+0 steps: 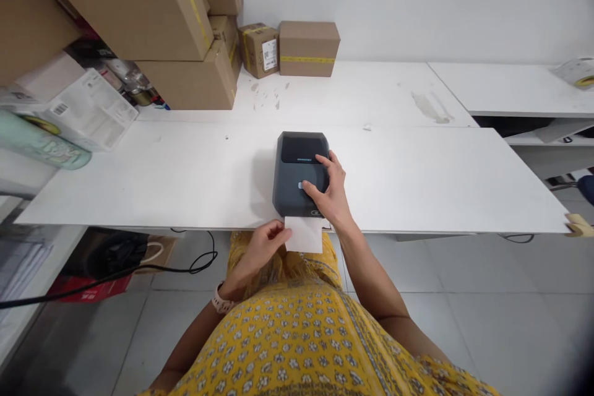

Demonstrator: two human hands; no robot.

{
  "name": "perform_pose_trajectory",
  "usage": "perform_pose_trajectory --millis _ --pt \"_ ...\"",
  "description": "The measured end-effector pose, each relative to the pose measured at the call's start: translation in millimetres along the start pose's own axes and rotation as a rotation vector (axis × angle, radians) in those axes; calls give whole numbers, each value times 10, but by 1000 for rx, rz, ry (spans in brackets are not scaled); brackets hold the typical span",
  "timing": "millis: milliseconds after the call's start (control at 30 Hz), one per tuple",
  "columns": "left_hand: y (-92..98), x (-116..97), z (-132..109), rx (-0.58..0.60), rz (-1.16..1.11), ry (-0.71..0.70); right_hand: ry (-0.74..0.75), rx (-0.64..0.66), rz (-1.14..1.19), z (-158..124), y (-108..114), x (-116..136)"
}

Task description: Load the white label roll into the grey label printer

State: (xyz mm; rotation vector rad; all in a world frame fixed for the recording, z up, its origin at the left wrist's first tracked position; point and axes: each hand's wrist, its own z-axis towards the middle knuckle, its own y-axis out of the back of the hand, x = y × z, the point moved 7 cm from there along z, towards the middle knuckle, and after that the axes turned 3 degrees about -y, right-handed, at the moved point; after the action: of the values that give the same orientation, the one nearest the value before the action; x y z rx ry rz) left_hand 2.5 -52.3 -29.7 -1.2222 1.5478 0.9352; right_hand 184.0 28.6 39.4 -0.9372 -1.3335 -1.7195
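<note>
A dark grey label printer [292,176] stands near the front edge of the white table. A blank white label sheet [304,236] sticks out of its front and hangs over the table edge. My left hand [266,241] has its fingers closed at the sheet's left edge, thumb and fingertips on the paper. On the printer's right side rests my right hand [330,189], fingers apart, with the thumb at the small light button on top and the other fingers along the right side and top.
Cardboard boxes [185,83] are stacked at the back left, with two smaller ones [309,43] by the wall. A white box [93,108] and a mint green bottle [46,139] lie at the left. A tape roll [580,74] sits far right. A black cable [162,269] hangs below.
</note>
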Motion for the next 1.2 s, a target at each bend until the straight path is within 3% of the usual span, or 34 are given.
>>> perform_pose_trajectory --millis 133,233,367,533,600,700,767,933,1033,1200 --pt "350 -243 57 -304 138 -221 -46 12 -40 34 -9 -20" --pt "393 -395 140 -402 116 -356 -26 29 -11 -5 28 -7" --pt "222 -515 213 -310 122 -424 9 19 128 -156 155 -106" --pt "54 -617 199 -246 358 -550 -63 -176 107 -152 476 -618" --pt "58 -539 270 -221 290 -488 -57 -113 82 -8 513 -815" --pt "111 -407 364 -216 155 -395 -72 139 77 210 436 -983" --pt "140 -371 369 -221 131 -385 -74 219 65 275 419 -944" --pt "114 -416 267 -246 181 -437 120 123 106 160 447 -334" --pt "84 -379 301 -257 34 -406 185 120 108 30 314 -60" --pt "54 -261 434 -274 -123 -354 -110 -52 273 -78 101 -277"
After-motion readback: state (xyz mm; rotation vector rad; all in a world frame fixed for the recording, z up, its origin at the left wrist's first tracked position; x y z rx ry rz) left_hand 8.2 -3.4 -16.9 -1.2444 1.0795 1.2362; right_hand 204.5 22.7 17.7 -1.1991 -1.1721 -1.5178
